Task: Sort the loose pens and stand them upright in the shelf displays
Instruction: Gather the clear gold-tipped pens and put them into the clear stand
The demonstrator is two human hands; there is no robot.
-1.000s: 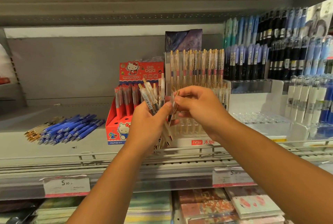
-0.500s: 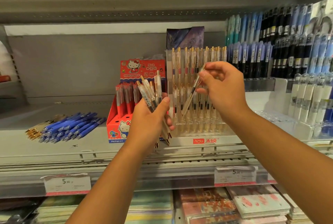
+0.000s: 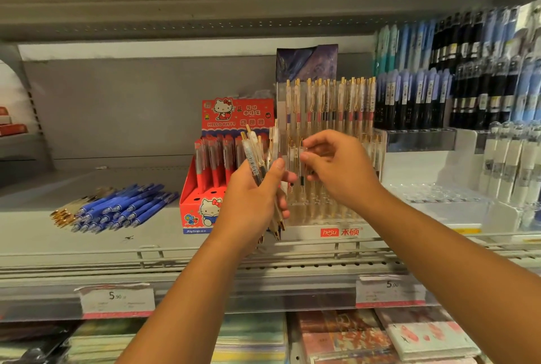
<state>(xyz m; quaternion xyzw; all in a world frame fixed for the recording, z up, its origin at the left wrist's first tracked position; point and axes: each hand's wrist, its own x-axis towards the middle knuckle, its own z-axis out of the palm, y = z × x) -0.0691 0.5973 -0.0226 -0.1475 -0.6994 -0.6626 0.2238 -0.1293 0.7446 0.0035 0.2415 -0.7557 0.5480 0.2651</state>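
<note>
My left hand (image 3: pixel 251 199) is shut around a fanned bundle of clear pens with gold clips (image 3: pixel 259 155), held in front of the shelf. My right hand (image 3: pixel 339 170) pinches the top of one clear gold-clip pen (image 3: pixel 301 169), which stands upright at the front left of the clear tiered display (image 3: pixel 339 232). The display's back rows hold several matching pens (image 3: pixel 330 106) upright. Loose blue pens (image 3: pixel 123 207) and a few gold-tipped ones (image 3: pixel 63 214) lie flat on the shelf to the left.
A red Hello Kitty box (image 3: pixel 202 211) of red pens stands just left of my left hand. Dark and blue pens fill racks (image 3: pixel 439 94) on the right, above a white stand (image 3: pixel 433 170). The shelf rail (image 3: pixel 175 252) carries price tags; notebooks lie below.
My right hand drew one pen from the bundle, lifted it toward the display's upper rows, then came down and left with the pen now vertical. My left hand stayed roughly in place.
</note>
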